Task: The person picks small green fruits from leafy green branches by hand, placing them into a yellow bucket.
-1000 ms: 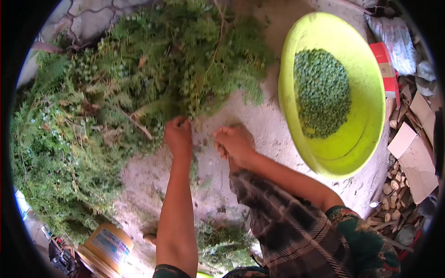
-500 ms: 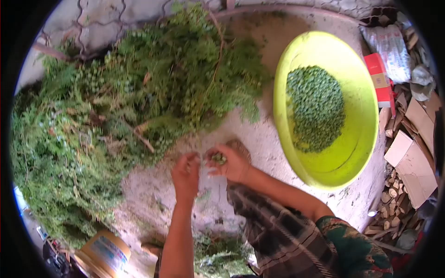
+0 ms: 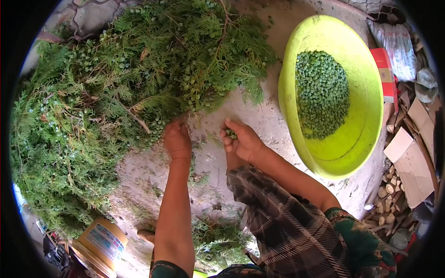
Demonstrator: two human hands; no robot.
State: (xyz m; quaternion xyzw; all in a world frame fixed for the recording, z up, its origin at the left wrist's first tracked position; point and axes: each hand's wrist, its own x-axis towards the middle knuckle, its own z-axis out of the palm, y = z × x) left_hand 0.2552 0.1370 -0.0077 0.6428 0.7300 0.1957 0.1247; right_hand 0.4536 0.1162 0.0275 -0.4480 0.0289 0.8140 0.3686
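Note:
My right hand [image 3: 243,141] is half curled above the ground, palm up, with a few small green cones [image 3: 231,134] cupped in its fingers. My left hand [image 3: 177,139] is closed at the lower edge of a big heap of cut evergreen branches [image 3: 185,60]; its fingertips are hidden, so what they pinch does not show. Bluish-green cones dot the branches. To the right, a large yellow-green plastic tub [image 3: 340,162] holds a mass of picked green cones [image 3: 322,95].
A tan bucket [image 3: 102,243] with a label stands at lower left. More green sprigs [image 3: 220,241] lie near my feet. On the right are a red box [image 3: 384,74], cardboard pieces [image 3: 410,171], a plastic bag [image 3: 394,48] and chopped wood [image 3: 387,190]. Wire mesh [image 3: 88,14] borders the back.
My left hand has moved up, away from my right hand, to the edge of the branch heap. My right hand has shifted slightly right and still holds the cones. The view has tilted a little.

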